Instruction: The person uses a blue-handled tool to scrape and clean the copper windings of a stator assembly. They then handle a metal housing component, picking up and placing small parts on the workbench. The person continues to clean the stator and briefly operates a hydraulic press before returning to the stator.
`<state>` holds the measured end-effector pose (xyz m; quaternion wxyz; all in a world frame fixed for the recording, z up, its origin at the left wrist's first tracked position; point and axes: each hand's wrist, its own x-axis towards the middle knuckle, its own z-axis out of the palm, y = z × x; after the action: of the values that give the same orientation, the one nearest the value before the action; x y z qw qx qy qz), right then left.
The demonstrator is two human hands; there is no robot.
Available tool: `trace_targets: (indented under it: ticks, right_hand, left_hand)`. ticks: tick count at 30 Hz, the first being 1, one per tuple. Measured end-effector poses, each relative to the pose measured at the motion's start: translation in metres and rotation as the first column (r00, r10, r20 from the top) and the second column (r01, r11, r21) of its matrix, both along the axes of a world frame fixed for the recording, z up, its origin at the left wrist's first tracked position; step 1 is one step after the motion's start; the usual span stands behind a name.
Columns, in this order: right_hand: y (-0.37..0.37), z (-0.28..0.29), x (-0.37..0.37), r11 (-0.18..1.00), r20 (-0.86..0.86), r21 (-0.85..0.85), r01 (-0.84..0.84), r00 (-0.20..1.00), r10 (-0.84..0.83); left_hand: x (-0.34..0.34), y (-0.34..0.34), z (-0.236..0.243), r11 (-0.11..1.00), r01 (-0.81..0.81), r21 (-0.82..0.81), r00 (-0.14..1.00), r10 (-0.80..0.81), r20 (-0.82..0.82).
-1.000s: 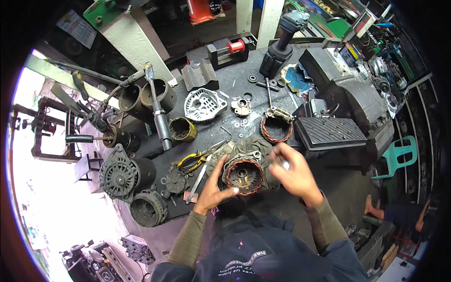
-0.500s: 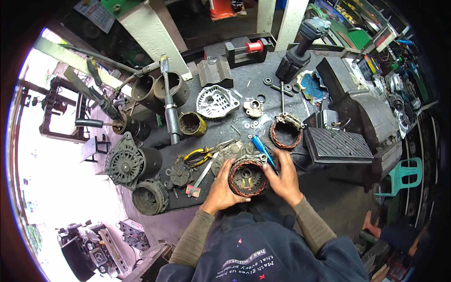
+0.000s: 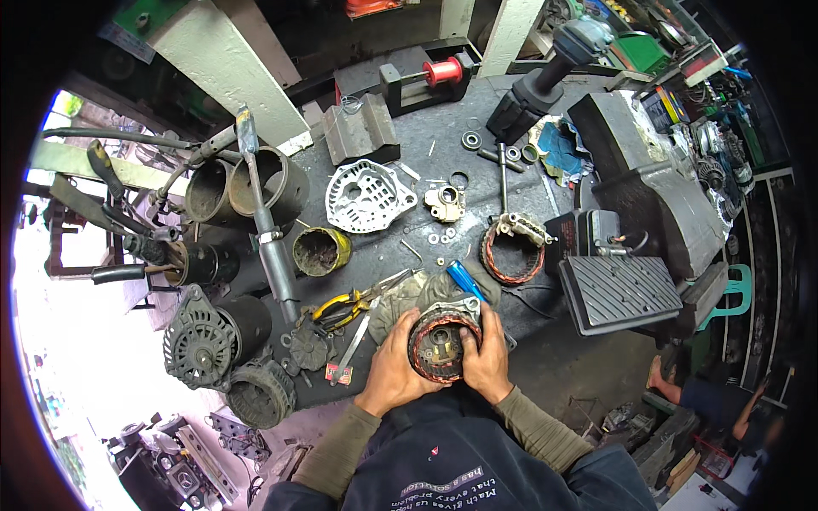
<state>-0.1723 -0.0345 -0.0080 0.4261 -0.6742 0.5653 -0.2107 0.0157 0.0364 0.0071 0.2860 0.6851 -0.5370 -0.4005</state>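
Observation:
My left hand (image 3: 394,370) and my right hand (image 3: 487,362) grip an alternator housing (image 3: 441,334) from both sides, my right thumb at the rim of its copper-wound stator. A crumpled grey cloth (image 3: 399,305) lies just beyond it, with a blue-handled tool (image 3: 463,283) by my right fingers. To its left lie yellow-handled pliers (image 3: 339,308) and a metal strip (image 3: 359,341). Farther back are a second wound stator ring (image 3: 510,271), a silvery end cover (image 3: 365,196) and a small metal bracket (image 3: 445,204).
An assembled alternator (image 3: 207,341), metal cylinders (image 3: 271,183) and a yellow can (image 3: 322,251) stand on the left. A ribbed metal pedal (image 3: 618,294) and a grey machine (image 3: 648,213) are on the right. A person's bare leg (image 3: 667,385) shows at lower right, below a turquoise chair (image 3: 730,294).
My right hand has moved down and inward onto the housing and now grips it. A blue-handled tool has appeared on the cloth. The housing sits lower in the view.

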Motion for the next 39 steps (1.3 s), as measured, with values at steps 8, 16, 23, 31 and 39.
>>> trace_targets:
  ticks: [8, 16, 23, 31, 39]
  right_hand:
    - [-0.004, -0.002, 0.009, 0.999, -0.001, -0.002, 0.045, 0.999, -0.045]
    - [-0.008, 0.057, 0.008, 0.883, -0.305, -0.408, -0.233, 0.946, 0.109]
    - [-0.005, 0.039, 0.046, 0.744, -0.461, -0.411, -0.526, 0.825, 0.328]
    - [-0.004, 0.059, 0.034, 0.740, -0.349, -0.532, -0.412, 0.903, 0.251]
    - [-0.003, 0.022, 0.037, 0.718, -0.422, -0.485, -0.499, 0.853, 0.307]
  left_hand:
    - [0.001, -0.004, -0.001, 1.000, -0.019, 0.003, 1.000, 0.019, -0.008]
    - [0.001, -0.002, 0.005, 0.995, -0.079, 0.064, 0.991, 0.085, -0.101]
    - [-0.005, 0.007, -0.026, 0.975, -0.139, -0.173, 0.979, 0.109, -0.174]
    - [-0.005, 0.014, -0.032, 0.968, -0.159, -0.192, 0.975, 0.122, -0.188]
    - [-0.005, 0.017, -0.029, 0.964, -0.155, -0.218, 0.958, 0.093, -0.273]
